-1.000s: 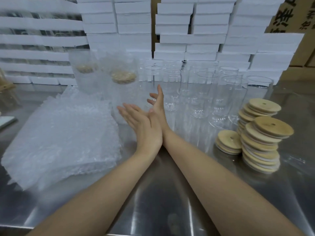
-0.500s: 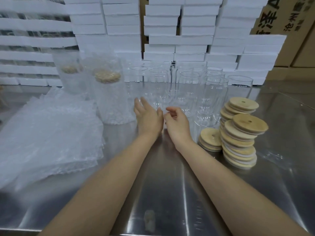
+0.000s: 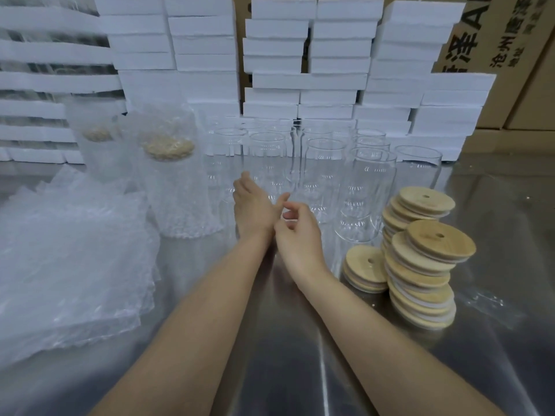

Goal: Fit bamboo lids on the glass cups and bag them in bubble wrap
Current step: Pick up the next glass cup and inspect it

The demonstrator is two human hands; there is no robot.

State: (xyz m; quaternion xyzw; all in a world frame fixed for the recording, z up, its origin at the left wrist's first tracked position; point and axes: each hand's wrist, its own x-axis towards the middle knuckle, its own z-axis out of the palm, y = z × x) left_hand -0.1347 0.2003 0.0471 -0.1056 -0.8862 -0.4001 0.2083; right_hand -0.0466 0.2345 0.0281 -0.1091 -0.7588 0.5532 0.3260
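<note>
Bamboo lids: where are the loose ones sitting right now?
In the head view the bamboo lids stand in leaning stacks on the right of the steel table, just in front of the empty glass cups and right of the right hand.

Hands: left hand (image 3: 252, 205) and right hand (image 3: 297, 235) hovering together at centre
Glass cups (image 3: 324, 163): standing at 12 o'clock, just behind the hands
Wrapped cups (image 3: 177, 187): standing at 11 o'clock
Bubble wrap bags (image 3: 66, 265): lying piled at 9 o'clock
Bamboo lids (image 3: 420, 265): sitting stacked at 3 o'clock
Foam boxes (image 3: 303, 79): standing stacked behind the cups
</note>
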